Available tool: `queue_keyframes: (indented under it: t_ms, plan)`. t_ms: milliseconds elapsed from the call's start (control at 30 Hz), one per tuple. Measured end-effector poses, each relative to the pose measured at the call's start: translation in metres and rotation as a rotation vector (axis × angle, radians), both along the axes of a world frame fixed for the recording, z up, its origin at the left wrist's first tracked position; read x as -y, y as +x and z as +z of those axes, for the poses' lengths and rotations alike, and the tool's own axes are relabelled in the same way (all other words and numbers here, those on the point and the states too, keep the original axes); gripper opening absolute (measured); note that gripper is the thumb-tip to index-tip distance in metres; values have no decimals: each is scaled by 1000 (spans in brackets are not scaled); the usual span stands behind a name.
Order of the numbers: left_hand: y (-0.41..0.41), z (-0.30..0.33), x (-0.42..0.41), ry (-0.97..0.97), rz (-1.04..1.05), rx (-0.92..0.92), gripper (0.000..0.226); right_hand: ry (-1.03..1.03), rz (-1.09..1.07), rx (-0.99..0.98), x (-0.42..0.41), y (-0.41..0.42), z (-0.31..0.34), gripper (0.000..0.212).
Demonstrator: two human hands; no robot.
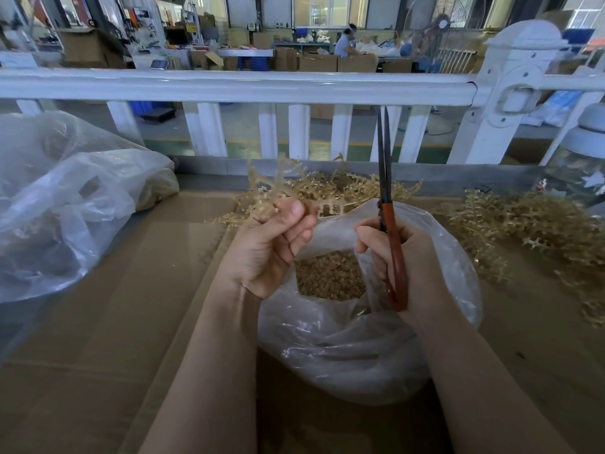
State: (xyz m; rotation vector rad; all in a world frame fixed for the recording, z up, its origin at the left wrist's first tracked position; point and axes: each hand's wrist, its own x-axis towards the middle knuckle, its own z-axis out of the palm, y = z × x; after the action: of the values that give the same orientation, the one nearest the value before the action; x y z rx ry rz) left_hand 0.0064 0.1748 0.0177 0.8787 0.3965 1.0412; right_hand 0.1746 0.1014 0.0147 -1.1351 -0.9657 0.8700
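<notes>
1. Nearest, a crumpled clear plastic bag (pixel 353 352) sits on the flat brown cardboard sheet (pixel 98 322) between the forearms. Its mouth is open, and small gold cut pieces (pixel 330 278) lie inside.
2. The right hand (pixel 409 257) hangs over the bag's right side, fingers curled tight round the loop handle of the red-handled dark-bladed scissors (pixel 385 178). The blades stand upright, almost together.
3. The left hand (pixel 275 244) is over the bag's left rim. Thumb and curled fingers pinch the stem of a gold glittery plastic sprig (pixel 271 183), whose branches fan upward, left of the blades and apart from them.
4. Behind the bag lies a low heap of gold sprigs (pixel 327 188), and a larger tangled gold heap (pixel 530 224) lies to the right.
5. A large rumpled clear plastic sack (pixel 65 198) is at the left.
6. Beyond the white slatted railing (pixel 229 85) are brown cardboard boxes (pixel 327 62) and a seated person (pixel 345 44). A yellow sign (pixel 191 27) is too blurred to read.
</notes>
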Motion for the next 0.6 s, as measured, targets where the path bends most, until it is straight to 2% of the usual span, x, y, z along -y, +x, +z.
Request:
queue_keyframes:
  t_ms: [267,400,467,533,600]
  plan:
    - [16,-5,6,83,-1,-297,10,33,17,-47,1,-7,3,4]
    - [17,-5,8,122,-28,-363,22,-22,-23,-71,-1,-5,4,10]
    - [16,-3,8,125,-33,-357,50,-52,-29,-65,-1,-3,4,15]
    - [13,0,5,101,29,-253,93,-72,-13,-142,-1,-1,5,16]
    - [7,1,0,125,144,-151,119,-85,21,-242,-3,2,5,17]
